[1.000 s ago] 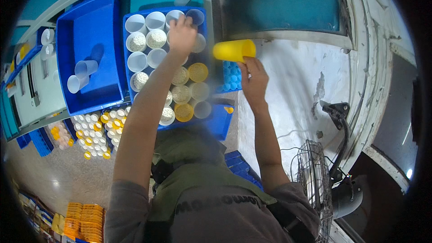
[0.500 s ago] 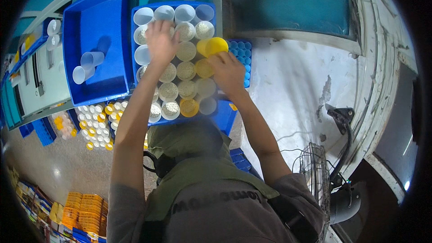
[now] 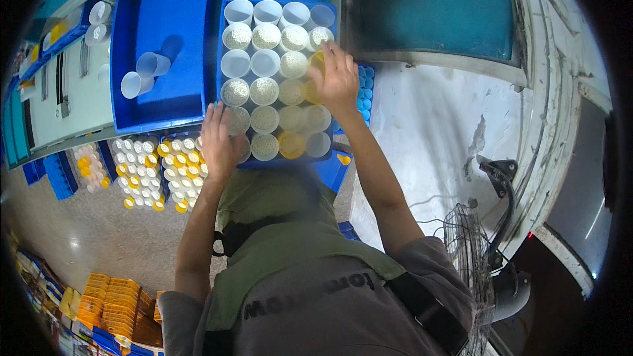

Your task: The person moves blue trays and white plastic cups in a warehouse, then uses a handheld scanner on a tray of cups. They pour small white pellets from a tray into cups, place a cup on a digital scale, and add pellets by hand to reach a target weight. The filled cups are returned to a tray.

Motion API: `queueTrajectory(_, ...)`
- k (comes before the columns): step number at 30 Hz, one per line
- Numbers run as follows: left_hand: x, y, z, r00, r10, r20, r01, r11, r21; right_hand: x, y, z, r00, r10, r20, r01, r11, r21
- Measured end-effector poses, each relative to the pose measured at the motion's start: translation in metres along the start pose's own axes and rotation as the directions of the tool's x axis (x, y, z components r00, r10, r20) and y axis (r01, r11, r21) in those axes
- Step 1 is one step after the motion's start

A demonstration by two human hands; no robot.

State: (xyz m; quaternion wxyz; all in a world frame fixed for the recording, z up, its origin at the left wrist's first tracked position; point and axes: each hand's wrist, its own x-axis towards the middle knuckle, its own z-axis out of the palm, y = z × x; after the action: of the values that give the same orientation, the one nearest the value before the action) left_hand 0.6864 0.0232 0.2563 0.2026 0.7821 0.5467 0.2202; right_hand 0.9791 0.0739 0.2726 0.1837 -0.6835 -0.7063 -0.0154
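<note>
A blue tray (image 3: 221, 46) holds rows of cups, most of them white or translucent. Several contain small pale pellets, like the pellet-filled cup (image 3: 236, 93); others, such as the white cup (image 3: 235, 64), show no pellets. On the tray's right side, my right hand (image 3: 339, 79) is closed around a yellow cup (image 3: 318, 62), partly hiding it. My left hand (image 3: 221, 140) rests at the near left corner, fingers spread beside a pellet-filled cup (image 3: 237, 120). Another yellow cup (image 3: 291, 144) stands in the near row.
To the left lies a larger blue tray (image 3: 161, 6) with two translucent cups (image 3: 153, 64) tipped over in it. Groups of white and yellow cups (image 3: 135, 168) stand lower left. Orange crates (image 3: 112, 303) are stacked farther off. A wire-caged fan (image 3: 469, 264) stands at the right.
My left hand has drawn back from the far rows to the near left corner. The yellow cup in my right hand, tilted before, is now down among the other cups.
</note>
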Motion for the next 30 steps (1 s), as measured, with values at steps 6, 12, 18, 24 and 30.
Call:
queueTrajectory(6, 0.006, -0.006, 0.011, 0.994, -0.005, 0.108, 0.009, 0.999, -0.038, -0.01, -0.005, 0.035, 0.98, 0.088, 0.177, -0.084, 0.996, -0.029)
queueTrajectory(12, 0.003, -0.011, 0.018, 0.997, 0.036, 0.065, -0.033, 0.998, -0.047, -0.019, 0.004, 0.047, 0.996, 0.034, 0.077, -0.034, 0.999, -0.002)
queueTrajectory(18, 0.003, -0.015, 0.022, 0.999, 0.024, 0.031, -0.022, 0.998, -0.06, -0.02, 0.004, 0.046, 0.989, 0.129, 0.073, -0.139, 0.978, 0.155)
queueTrajectory(24, 0.003, -0.015, 0.023, 0.999, 0.047, 0.004, -0.047, 0.997, -0.063, -0.021, 0.006, 0.048, 0.996, 0.089, -0.013, -0.086, 0.983, 0.163)
queueTrajectory(30, 0.003, -0.016, 0.024, 0.999, 0.049, 0.002, -0.049, 0.996, -0.079, -0.084, -0.025, 0.021, 0.943, 0.284, -0.17, -0.203, 0.902, 0.381)
